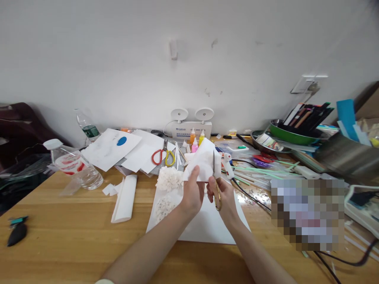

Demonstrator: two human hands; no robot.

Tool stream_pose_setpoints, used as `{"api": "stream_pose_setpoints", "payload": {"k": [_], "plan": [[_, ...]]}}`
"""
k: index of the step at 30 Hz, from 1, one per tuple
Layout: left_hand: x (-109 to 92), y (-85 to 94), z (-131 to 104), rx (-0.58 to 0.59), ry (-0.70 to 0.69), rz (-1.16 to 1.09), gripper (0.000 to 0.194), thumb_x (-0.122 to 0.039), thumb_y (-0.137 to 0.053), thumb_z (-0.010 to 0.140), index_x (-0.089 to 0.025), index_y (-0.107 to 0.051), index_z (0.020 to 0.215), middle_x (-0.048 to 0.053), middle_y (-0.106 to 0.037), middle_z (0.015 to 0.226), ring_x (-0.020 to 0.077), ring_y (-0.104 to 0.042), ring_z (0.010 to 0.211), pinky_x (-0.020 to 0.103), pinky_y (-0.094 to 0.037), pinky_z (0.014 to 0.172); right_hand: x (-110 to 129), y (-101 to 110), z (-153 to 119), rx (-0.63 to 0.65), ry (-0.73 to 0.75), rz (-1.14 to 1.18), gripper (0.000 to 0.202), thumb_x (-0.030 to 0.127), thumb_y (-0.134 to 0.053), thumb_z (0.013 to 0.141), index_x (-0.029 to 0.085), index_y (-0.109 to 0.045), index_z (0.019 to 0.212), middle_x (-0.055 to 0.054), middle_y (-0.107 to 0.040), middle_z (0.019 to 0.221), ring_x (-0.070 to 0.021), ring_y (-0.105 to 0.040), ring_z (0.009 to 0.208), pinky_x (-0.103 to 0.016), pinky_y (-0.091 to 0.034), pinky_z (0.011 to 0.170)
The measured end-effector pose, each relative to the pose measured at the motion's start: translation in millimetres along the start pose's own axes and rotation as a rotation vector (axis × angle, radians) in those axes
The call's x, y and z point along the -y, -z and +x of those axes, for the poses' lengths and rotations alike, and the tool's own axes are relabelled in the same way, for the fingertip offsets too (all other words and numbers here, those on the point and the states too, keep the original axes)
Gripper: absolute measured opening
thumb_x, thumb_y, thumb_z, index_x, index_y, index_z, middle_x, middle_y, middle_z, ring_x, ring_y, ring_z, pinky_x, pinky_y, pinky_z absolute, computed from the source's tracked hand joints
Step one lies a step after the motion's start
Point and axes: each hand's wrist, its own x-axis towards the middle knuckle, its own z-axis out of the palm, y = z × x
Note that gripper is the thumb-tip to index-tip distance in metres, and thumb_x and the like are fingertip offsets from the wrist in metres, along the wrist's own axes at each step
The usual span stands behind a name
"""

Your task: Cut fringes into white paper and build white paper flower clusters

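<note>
My left hand (193,193) grips a white sheet of thin paper or tissue (201,159), its thumb lying over the lower part. In my right hand (223,197) is a pair of gold-handled scissors (218,195), the blades pointing up at the sheet's right edge. Whether the blades are apart is hard to see. Beneath both hands lies a large white sheet (204,230) on the wooden table. Two bunches of crumpled white pieces rest on its left side, an upper bunch (168,178) and a lower bunch (165,209).
Red-and-yellow-handled scissors (164,156) lie behind, beside white papers (111,148). A folded white paper (124,199) and a water bottle (75,165) are at left. Small paint bottles (194,146), a glue gun (227,163), straws (260,173) and a green pan (293,134) crowd the back and right.
</note>
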Motion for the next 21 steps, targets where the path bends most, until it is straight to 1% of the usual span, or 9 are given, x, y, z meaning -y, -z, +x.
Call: {"api": "stream_pose_setpoints", "payload": {"k": [3, 6, 12, 17, 21], "plan": [[1.0, 0.7, 1.0, 0.006, 0.012, 0.006, 0.032, -0.039, -0.052, 0.073, -0.013, -0.053, 0.091, 0.003, -0.059, 0.063, 0.0177, -0.058, 0.051, 0.024, -0.039, 0.034, 0.6, -0.1, -0.3, 0.009, 0.012, -0.005, 0.041, 0.050, -0.053, 0.079, 0.019, -0.041, 0.055, 0.005, -0.041, 0.046, -0.0070, -0.036, 0.038, -0.022, -0.026, 0.038], [2.2, 2.0, 2.1, 0.037, -0.001, 0.005, 0.030, -0.038, -0.051, 0.074, -0.014, -0.052, 0.091, 0.002, -0.058, 0.062, 0.0169, -0.058, 0.050, 0.023, -0.039, 0.035, 1.8, -0.1, -0.5, 0.012, 0.017, -0.002, 0.041, 0.049, -0.053, 0.079, 0.019, -0.040, 0.055, 0.006, -0.040, 0.046, -0.0070, -0.036, 0.039, -0.022, -0.026, 0.039], [3.1, 4.1, 4.0, 0.072, 0.023, 0.002, 0.033, -0.040, -0.048, 0.076, -0.014, -0.052, 0.096, 0.003, -0.061, 0.070, 0.0161, -0.058, 0.052, 0.024, -0.040, 0.036, 0.2, -0.1, 0.8, -0.005, -0.002, 0.012, 0.041, 0.050, -0.054, 0.077, 0.019, -0.040, 0.055, 0.007, -0.038, 0.043, -0.0067, -0.032, 0.037, -0.022, -0.024, 0.037], [4.5, 3.7, 4.4, 0.069, 0.019, -0.007, 0.038, -0.040, -0.049, 0.075, -0.014, -0.051, 0.102, 0.005, -0.063, 0.074, 0.0173, -0.059, 0.057, 0.024, -0.042, 0.039, -2.5, -0.4, 2.6, -0.020, -0.032, 0.032, 0.038, 0.052, -0.057, 0.075, 0.018, -0.046, 0.060, 0.008, -0.038, 0.042, -0.0066, -0.031, 0.035, -0.021, -0.023, 0.034], [2.7, 4.1, 4.8, 0.099, 0.023, -0.009, 0.041, -0.040, -0.049, 0.074, -0.013, -0.053, 0.104, 0.006, -0.064, 0.076, 0.0195, -0.061, 0.062, 0.027, -0.045, 0.044, -1.4, -0.1, 2.5, -0.026, -0.042, 0.014, 0.038, 0.052, -0.057, 0.074, 0.017, -0.049, 0.062, 0.007, -0.038, 0.042, -0.0061, -0.031, 0.034, -0.021, -0.023, 0.034]]}}
